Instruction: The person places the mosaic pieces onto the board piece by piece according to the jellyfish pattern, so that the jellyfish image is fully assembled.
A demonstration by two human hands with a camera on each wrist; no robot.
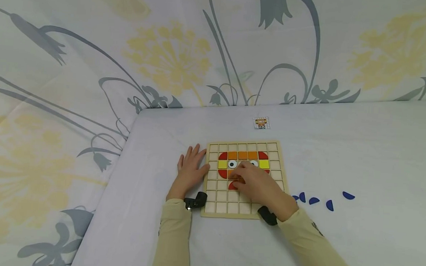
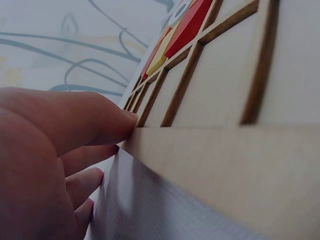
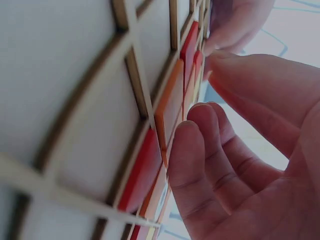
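Observation:
A wooden grid board (image 1: pixel 210 207) lies on the white-covered surface, with red, orange and yellow tiles and two white eye tiles in its cells. My left hand (image 1: pixel 189 174) rests at its left edge; in the left wrist view the thumb (image 2: pixel 107 117) touches the rim. Over the middle of the board is my right hand (image 1: pixel 257 183), its fingertips at an orange tile (image 1: pixel 231 172) and a red quarter-round tile (image 1: pixel 232 186). In the right wrist view its fingers (image 3: pixel 187 165) are loosely bent beside an orange tile (image 3: pixel 169 105), apart from the thumb, with nothing visible between them.
Several dark blue half-round pieces (image 1: pixel 314 200) lie scattered right of the board. A small picture card (image 1: pixel 261 123) with a gridded coloured figure lies beyond the board. Behind the surface hangs a flower-patterned cloth (image 1: pixel 240 49).

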